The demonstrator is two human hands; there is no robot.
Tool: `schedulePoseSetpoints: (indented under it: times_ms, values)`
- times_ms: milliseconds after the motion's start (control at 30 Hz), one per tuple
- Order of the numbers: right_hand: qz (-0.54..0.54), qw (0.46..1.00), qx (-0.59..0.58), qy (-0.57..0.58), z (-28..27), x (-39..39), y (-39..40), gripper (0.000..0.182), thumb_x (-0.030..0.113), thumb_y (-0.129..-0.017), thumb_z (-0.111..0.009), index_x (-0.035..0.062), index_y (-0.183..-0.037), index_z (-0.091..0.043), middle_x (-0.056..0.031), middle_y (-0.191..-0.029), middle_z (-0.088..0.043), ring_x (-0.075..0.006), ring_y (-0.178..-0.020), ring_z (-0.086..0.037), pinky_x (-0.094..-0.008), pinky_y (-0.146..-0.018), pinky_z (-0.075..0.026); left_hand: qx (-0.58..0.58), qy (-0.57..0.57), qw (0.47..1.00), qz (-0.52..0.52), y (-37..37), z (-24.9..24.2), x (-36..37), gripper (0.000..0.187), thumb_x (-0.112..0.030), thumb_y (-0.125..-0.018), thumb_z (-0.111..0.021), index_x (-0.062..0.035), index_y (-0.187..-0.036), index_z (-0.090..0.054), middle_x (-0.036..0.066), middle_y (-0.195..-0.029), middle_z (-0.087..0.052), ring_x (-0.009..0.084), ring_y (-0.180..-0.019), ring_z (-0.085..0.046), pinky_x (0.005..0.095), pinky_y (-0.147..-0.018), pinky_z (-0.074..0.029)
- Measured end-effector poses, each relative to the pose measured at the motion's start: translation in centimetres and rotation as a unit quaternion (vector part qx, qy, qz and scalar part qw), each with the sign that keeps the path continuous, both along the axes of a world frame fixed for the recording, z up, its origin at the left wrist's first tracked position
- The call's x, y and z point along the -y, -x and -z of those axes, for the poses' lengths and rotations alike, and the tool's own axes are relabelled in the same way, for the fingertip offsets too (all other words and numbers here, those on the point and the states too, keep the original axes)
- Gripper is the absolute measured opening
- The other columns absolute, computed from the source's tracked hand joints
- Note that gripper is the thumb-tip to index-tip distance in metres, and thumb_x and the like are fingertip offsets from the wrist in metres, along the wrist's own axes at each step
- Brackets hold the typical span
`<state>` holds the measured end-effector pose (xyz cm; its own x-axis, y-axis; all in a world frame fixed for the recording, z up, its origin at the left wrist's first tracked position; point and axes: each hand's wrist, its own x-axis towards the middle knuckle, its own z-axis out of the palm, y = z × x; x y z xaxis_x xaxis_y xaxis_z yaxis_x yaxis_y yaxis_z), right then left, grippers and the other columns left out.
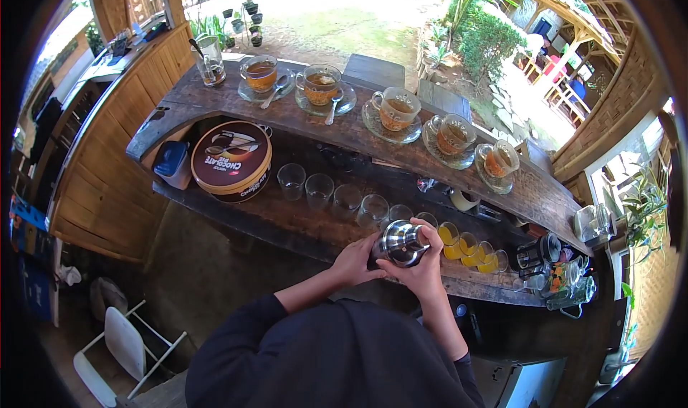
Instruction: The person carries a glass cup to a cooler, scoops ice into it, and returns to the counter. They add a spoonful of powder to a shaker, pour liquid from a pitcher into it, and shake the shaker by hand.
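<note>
A shiny metal shaker (401,244) is held between both hands above the lower shelf's front edge. My left hand (356,262) is wrapped round its base side. My right hand (426,264) grips its top end, fingers closed over the cap. Just behind the shaker, empty-looking glasses (319,190) stand in a row on the lower shelf (287,225). To the right, several glasses hold yellow liquid (469,247). On the upper counter (208,96), glass cups of brown drink (319,85) sit on saucers, two with spoons.
A round chocolate tin (232,157) and a blue-lidded box (172,163) stand at the shelf's left. Jars and a glass jug (571,293) crowd its right end. A white folding chair (123,343) is at lower left. People sit far off at upper right.
</note>
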<state>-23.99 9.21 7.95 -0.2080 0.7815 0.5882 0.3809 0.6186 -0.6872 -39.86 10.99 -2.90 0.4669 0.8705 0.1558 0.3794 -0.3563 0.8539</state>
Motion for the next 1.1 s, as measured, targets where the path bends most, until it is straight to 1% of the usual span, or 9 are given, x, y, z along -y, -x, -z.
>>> schedulePoseSetpoints:
  times_ms: [300,467,800,867,933,1000,1033,1067,1100]
  values:
    - [0.027,0.998,0.043,0.041,-0.3,-0.2,0.0,0.088,0.01,-0.056,-0.084,0.0164,-0.123,-0.028,-0.0205,-0.12,-0.043,-0.0326,-0.108,-0.05,-0.0401,-0.086,-0.046,-0.001,-0.004,1.0,-0.01,-0.2,0.1,0.1,0.091,-0.042,-0.064,-0.073,0.0007,-0.133,-0.03,0.024,-0.121,-0.05,0.0373,-0.113,-0.049,0.0428,-0.096,-0.038]
    - [0.052,0.998,0.004,-0.031,1.1,-0.1,0.5,0.085,0.01,-0.056,-0.083,0.0143,-0.121,-0.029,-0.0216,-0.12,-0.043,-0.0333,-0.107,-0.05,-0.0407,-0.086,-0.045,0.006,-0.011,1.0,-0.002,-0.1,-0.2,0.0,0.09,-0.039,-0.064,-0.074,0.0004,-0.133,-0.031,0.024,-0.12,-0.051,0.0375,-0.112,-0.049,0.0424,-0.095,-0.039]
    - [0.106,0.994,-0.021,-0.028,2.0,0.4,1.1,0.083,0.011,-0.055,-0.084,0.0132,-0.118,-0.03,-0.0213,-0.12,-0.043,-0.0324,-0.107,-0.05,-0.0395,-0.084,-0.046,-0.017,-0.011,1.0,-0.017,-0.3,-0.7,0.1,0.098,-0.043,-0.058,-0.077,-0.0008,-0.133,-0.031,0.023,-0.12,-0.051,0.0372,-0.112,-0.05,0.0415,-0.094,-0.04]
    - [0.105,0.994,-0.002,-0.033,2.1,0.4,0.8,0.083,0.011,-0.055,-0.084,0.0135,-0.118,-0.03,-0.0208,-0.119,-0.043,-0.0326,-0.107,-0.049,-0.039,-0.085,-0.046,0.008,-0.005,1.0,-0.022,-0.5,-1.6,0.2,0.1,-0.044,-0.056,-0.078,-0.0016,-0.133,-0.031,0.022,-0.119,-0.052,0.0377,-0.11,-0.051,0.0422,-0.093,-0.041]
    - [0.092,0.995,-0.02,-0.026,1.9,0.5,0.6,0.084,0.011,-0.056,-0.084,0.0122,-0.12,-0.029,-0.0207,-0.118,-0.043,-0.0329,-0.107,-0.049,-0.0402,-0.086,-0.045,0.014,-0.006,0.999,-0.032,-0.5,-2.4,0.1,0.095,-0.045,-0.056,-0.078,-0.0016,-0.129,-0.036,0.022,-0.119,-0.053,0.0369,-0.108,-0.053,0.0418,-0.091,-0.042]
    - [0.087,0.996,0.018,-0.025,1.3,0.6,0.2,0.085,0.012,-0.057,-0.084,0.0092,-0.122,-0.029,-0.0206,-0.118,-0.042,-0.032,-0.108,-0.049,-0.0405,-0.088,-0.044,0.032,0.059,0.998,0.013,-0.4,-2.7,-0.3,0.088,-0.046,-0.057,-0.078,-0.0008,-0.124,-0.042,0.022,-0.12,-0.052,0.0362,-0.108,-0.053,0.0403,-0.089,-0.044]
    - [0.079,0.997,0.007,0.011,0.8,1.0,-0.2,0.083,0.014,-0.059,-0.084,0.0069,-0.122,-0.029,-0.0199,-0.118,-0.043,-0.0281,-0.108,-0.049,-0.0381,-0.089,-0.044,0.072,0.03,0.997,0.011,-0.4,-2.6,-0.1,0.081,-0.04,-0.058,-0.08,-0.0007,-0.12,-0.045,0.019,-0.117,-0.055,0.0305,-0.106,-0.056,0.0372,-0.089,-0.044]
    - [0.079,0.997,0.008,0.008,0.2,1.2,-0.8,0.083,0.014,-0.059,-0.084,0.0069,-0.122,-0.029,-0.0199,-0.118,-0.043,-0.0281,-0.108,-0.049,-0.0381,-0.089,-0.044,0.074,0.026,0.997,0.012,-0.4,-2.5,0.1,0.081,-0.04,-0.058,-0.08,-0.0007,-0.12,-0.045,0.019,-0.117,-0.055,0.0305,-0.106,-0.056,0.0372,-0.089,-0.044]
    - [0.04,0.998,-0.036,0.043,-0.4,1.4,-1.6,0.082,0.014,-0.06,-0.083,0.0069,-0.122,-0.029,-0.0201,-0.118,-0.043,-0.0264,-0.108,-0.049,-0.037,-0.089,-0.044,0.141,0.033,0.989,0.04,-0.4,-2.5,0.3,0.08,-0.037,-0.058,-0.081,-0.0009,-0.12,-0.045,0.017,-0.115,-0.056,0.0267,-0.105,-0.056,0.0361,-0.089,-0.044]
